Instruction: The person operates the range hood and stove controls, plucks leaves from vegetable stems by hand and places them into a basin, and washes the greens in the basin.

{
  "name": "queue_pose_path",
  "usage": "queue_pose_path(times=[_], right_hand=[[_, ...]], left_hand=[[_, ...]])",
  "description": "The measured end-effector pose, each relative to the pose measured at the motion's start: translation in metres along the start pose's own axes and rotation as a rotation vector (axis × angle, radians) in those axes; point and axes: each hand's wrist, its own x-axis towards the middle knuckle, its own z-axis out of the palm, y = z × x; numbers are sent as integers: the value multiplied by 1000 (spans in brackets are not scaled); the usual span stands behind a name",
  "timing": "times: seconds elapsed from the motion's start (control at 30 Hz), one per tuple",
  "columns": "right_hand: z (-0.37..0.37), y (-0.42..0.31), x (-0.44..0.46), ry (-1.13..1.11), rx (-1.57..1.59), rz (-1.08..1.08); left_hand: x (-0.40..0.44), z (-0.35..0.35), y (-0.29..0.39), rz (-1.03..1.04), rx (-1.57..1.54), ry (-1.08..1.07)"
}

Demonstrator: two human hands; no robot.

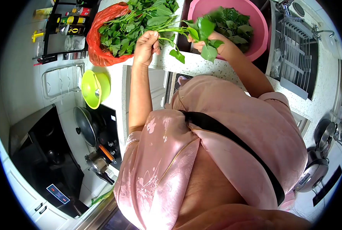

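My left hand [147, 46] is closed in a pinch around the thin stems of leafy greens [167, 29], at the edge of a red plastic bag [98, 48]. More long-stemmed leafy greens pile up in and over that bag. To the right, my right hand [219, 43] curls around the leafy end of the stems, its fingers partly hidden by leaves. Just behind it, a pink basin [260, 25] in the sink holds loose green leaves [234, 25].
A lime-green bowl [105, 89] stands on the left counter, near a black rack of bottles [76, 30]. Below it are a lidded pan [85, 126] and a pot with an orange handle [100, 163]. A dish rack [294, 57] stands right of the sink.
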Motion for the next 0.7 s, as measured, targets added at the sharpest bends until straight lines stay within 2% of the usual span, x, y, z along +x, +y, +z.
queue_pose_path(times=[0.07,0.1,0.17,0.2,0.27,0.33,0.5,0.57,0.6,0.67,0.7], right_hand=[[12,1,2,88,211,39],[14,3,5,84,213,41],[16,8,10,380,3,-104],[22,8,9,377,5,-103],[35,5,4,280,-199,-143],[23,8,6,212,-205,-130],[18,11,1,333,-371,-197],[16,9,-2,478,-439,-237],[10,4,-7,388,-326,-300],[2,-2,-16,439,-289,-490],[0,-12,-21,453,-151,-429]], left_hand=[[-1,1,-1,11,41,-2],[-3,1,-1,14,48,-11],[-4,0,-3,35,61,-12],[-5,-2,-5,57,71,-16],[-7,-6,-8,67,60,-39],[-9,-6,-10,142,22,-64],[-12,0,-17,236,-21,-100],[-13,1,-18,268,-83,-117],[-14,2,-16,267,-85,-115],[-16,1,-12,248,-73,-70],[-17,-1,-11,227,-90,-90]])
